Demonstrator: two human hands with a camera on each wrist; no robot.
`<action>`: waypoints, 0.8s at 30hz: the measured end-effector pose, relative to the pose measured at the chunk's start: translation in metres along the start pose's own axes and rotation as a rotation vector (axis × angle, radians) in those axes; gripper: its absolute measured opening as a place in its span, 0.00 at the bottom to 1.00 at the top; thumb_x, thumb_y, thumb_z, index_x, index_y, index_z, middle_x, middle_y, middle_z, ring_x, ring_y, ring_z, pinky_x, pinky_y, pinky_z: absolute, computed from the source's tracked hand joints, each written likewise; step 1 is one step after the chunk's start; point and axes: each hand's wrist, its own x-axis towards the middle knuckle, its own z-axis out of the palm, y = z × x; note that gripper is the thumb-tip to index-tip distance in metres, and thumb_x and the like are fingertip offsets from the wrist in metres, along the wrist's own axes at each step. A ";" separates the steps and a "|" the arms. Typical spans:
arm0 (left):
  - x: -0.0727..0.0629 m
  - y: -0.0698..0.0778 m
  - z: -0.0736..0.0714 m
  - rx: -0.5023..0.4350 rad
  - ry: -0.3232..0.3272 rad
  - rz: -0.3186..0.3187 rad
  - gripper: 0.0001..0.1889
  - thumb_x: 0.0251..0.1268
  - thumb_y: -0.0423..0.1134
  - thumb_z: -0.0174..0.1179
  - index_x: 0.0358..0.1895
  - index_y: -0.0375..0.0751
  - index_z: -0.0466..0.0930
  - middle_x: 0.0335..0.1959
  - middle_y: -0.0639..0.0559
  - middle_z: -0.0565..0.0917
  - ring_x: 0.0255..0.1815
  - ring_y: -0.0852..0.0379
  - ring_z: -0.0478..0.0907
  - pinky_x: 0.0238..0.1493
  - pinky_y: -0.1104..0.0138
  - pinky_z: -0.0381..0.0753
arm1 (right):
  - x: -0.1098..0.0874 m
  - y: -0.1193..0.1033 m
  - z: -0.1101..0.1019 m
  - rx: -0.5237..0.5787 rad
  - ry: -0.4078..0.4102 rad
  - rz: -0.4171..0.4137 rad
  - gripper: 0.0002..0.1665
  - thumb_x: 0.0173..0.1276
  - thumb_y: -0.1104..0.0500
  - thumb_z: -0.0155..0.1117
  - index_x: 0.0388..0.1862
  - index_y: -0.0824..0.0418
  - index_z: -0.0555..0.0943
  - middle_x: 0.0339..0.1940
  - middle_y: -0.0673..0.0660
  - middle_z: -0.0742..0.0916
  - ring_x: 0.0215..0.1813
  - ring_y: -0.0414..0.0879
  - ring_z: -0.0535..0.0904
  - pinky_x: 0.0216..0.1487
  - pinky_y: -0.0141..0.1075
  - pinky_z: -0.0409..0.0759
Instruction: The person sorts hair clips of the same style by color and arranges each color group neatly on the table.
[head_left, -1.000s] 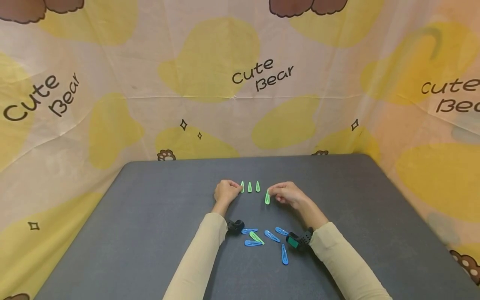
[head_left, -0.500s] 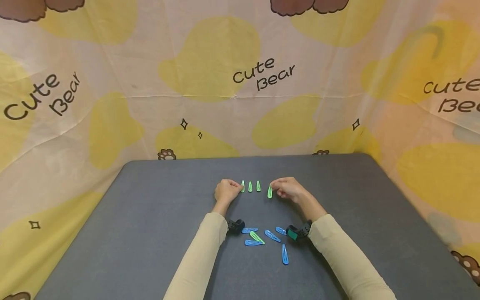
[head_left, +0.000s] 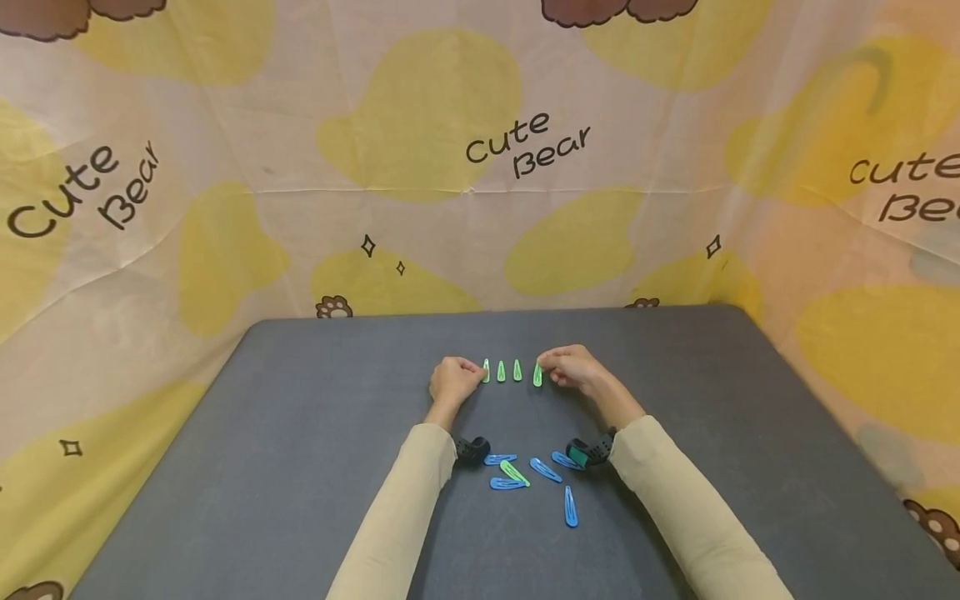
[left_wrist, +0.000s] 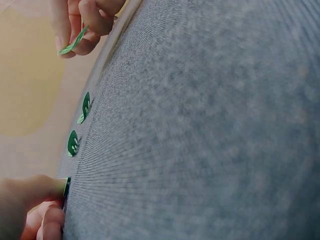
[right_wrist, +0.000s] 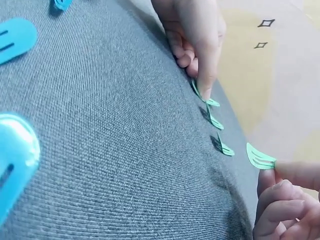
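Observation:
Both hands work at a row of green snap hair clips at the far middle of the table. My left hand (head_left: 454,382) has its fingertips on the leftmost green hair clip (head_left: 486,372), which lies on the table; its other fingers are curled under. My right hand (head_left: 576,370) pinches another green hair clip (right_wrist: 260,158) by one end between thumb and finger, at the row's right end. The right wrist view shows this clip held up, tilted. Between the hands lie two green clips, a left one (head_left: 501,372) and a right one (head_left: 517,371), side by side and roughly parallel.
Nearer on the grey table (head_left: 262,483), several blue hair clips lie scattered, one of them (head_left: 571,507) closest to the front. A loose green clip (head_left: 514,473) overlaps a blue clip (head_left: 507,483). Behind the table hangs a printed cloth (head_left: 420,117).
My right hand has moved away from me with its green hair clip, bringing it nearly level with the row. My left hand has stayed in place at the leftmost clip.

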 end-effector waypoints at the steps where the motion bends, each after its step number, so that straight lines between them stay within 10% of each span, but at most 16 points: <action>1: 0.000 0.000 0.000 0.000 -0.001 0.001 0.10 0.53 0.46 0.69 0.25 0.43 0.88 0.31 0.48 0.90 0.32 0.50 0.83 0.32 0.63 0.73 | 0.001 0.000 0.000 -0.002 0.003 -0.002 0.18 0.70 0.59 0.58 0.52 0.71 0.77 0.21 0.45 0.76 0.22 0.34 0.68 0.25 0.26 0.68; 24: 0.000 0.000 0.000 -0.002 0.000 0.009 0.10 0.53 0.45 0.68 0.25 0.43 0.88 0.30 0.48 0.90 0.31 0.50 0.83 0.30 0.63 0.73 | 0.017 -0.004 0.004 -0.071 0.057 0.038 0.17 0.70 0.60 0.57 0.51 0.70 0.80 0.23 0.46 0.79 0.20 0.34 0.70 0.25 0.27 0.69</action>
